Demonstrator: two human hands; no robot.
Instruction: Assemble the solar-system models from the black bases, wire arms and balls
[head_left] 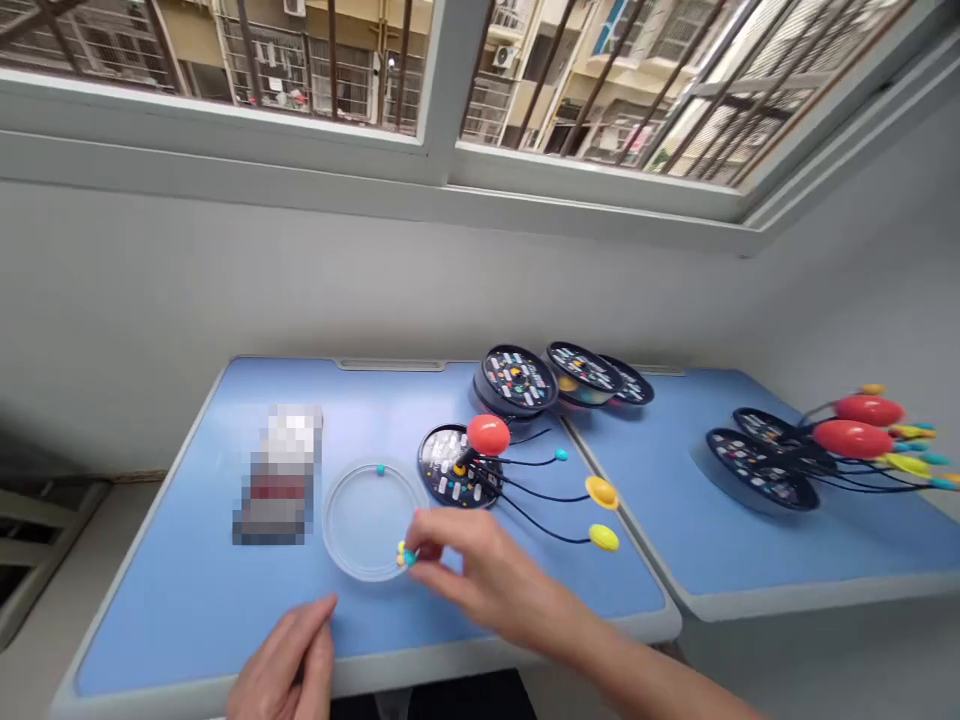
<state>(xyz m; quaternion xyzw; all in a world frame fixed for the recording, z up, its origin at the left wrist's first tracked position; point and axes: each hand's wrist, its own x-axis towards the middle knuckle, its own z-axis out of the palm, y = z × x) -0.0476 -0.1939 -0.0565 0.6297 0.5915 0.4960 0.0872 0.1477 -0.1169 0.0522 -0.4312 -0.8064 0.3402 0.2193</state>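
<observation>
a blocky packet on the blue surface (180,600) is blurred (277,475) into pale and reddish squares, so its print and kind cannot be made out. the right hand (480,570) hides part of the small yellow and teal beads (405,556) at the rim of the clear round plastic dish (325,515). the bottom edge cuts off the left hand (289,655). the printed marks on the round black discs (517,380) are too small to read, and the right edge cuts off the yellow and teal tips (941,482).
</observation>
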